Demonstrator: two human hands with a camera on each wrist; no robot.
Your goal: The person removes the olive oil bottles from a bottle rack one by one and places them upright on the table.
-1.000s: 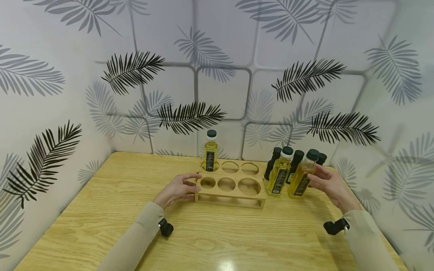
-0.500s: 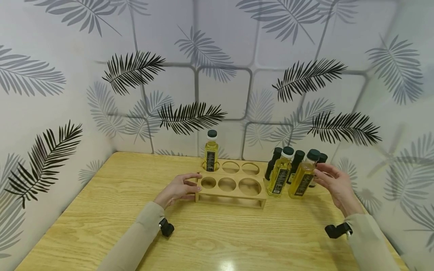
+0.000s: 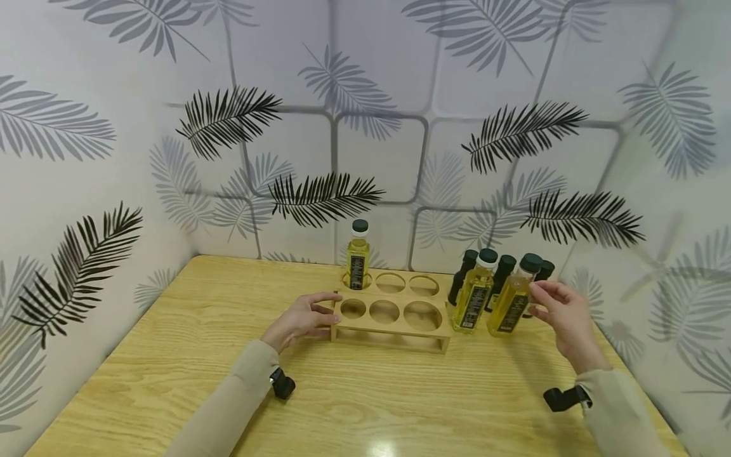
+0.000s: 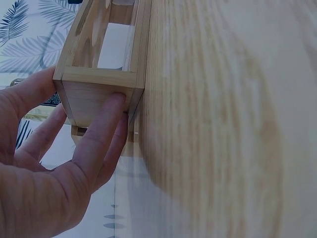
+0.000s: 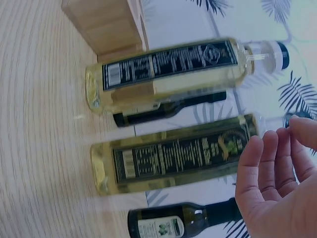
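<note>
Head view shows a pale wooden rack [image 3: 390,311] with six round holes sitting on a light wood-grain tabletop [image 3: 171,355], one square-shouldered bottle of yellow oil with a dark cap [image 3: 358,254] standing upright in its far left hole. The left hand [image 3: 299,320] rests against the rack's left end; in the left wrist view its fingers [image 4: 101,136] lie straight and flat on the smooth end panel, thumb on the top edge, steadying rather than clasping it. Just right of the rack stand two more clear oil bottles with black labels, the left one [image 3: 476,291] and the nearer right one [image 3: 513,298], with slim dark glass bottles [image 3: 502,273] behind them. The right hand [image 3: 562,320] hovers beside the right bottle's neck with fingers loosely spread, its grip released; the right wrist view shows a gap between the fingertips [image 5: 270,148] and the bottle [image 5: 173,156].
</note>
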